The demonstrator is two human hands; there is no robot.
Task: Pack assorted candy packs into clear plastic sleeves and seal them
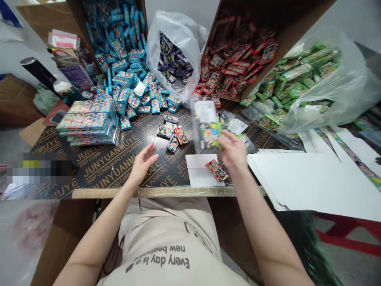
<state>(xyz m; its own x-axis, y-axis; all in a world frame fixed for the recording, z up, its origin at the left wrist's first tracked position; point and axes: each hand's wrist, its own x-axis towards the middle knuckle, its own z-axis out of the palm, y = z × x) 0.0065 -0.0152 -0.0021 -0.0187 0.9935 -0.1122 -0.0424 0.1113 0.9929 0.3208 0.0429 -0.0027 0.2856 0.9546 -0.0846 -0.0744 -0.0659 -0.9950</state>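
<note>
My right hand (233, 149) grips the edge of a clear plastic bag (205, 123), raised over the table and a little blurred. Colourful printed packaging and a white label show through it. My left hand (144, 161) hovers over the dark board with its fingers apart, holding nothing. Between my hands lie a few small purple boxes (172, 143) and a red box (180, 136). A white folded card (198, 172) rests at the table's front edge, with a red packet (216, 170) partly on it. More clear bags (236, 125) lie behind my right hand.
Blue boxes (133, 99) spill from a carton at the back left. A bag of purple boxes (175, 59), a carton of red boxes (235, 63) and a bag of green boxes (303, 75) stand along the back. Wrapped packs (86, 123) are stacked left; white sheets (315, 178) lie right.
</note>
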